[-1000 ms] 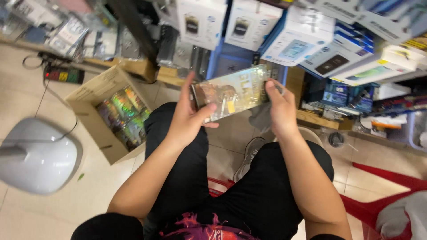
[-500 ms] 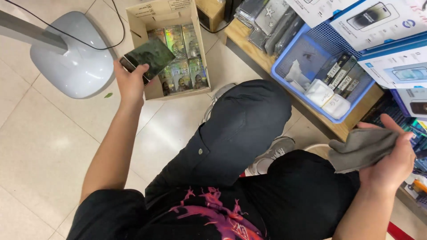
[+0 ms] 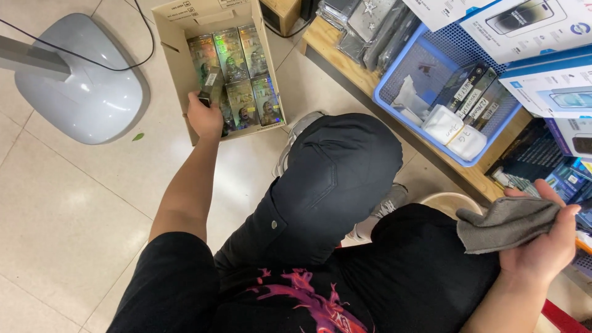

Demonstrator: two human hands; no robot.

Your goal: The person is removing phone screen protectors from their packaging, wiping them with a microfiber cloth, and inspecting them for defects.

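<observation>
My left hand (image 3: pixel 204 117) reaches into a cardboard box (image 3: pixel 174 68) on the floor and grips a flat shiny packet (image 3: pixel 211 86), held on edge among several similar iridescent packets (image 3: pixel 243 74) that lie in the box. My right hand (image 3: pixel 542 246) is out to the right at knee height, holding a grey cloth (image 3: pixel 502 223). My legs in black trousers (image 3: pixel 336 179) fill the middle.
A grey rounded stand base (image 3: pixel 80 92) with a black cable sits left of the box. A wooden shelf edge (image 3: pixel 370 74) carries a blue basket (image 3: pixel 394 92) of small packs, dark cases and white boxes. A red stool (image 3: pixel 564 317) shows at the bottom right.
My left hand carried the shiny packet from in front of me down into the cardboard box. My right hand let go of it and stays out to the right with the cloth.
</observation>
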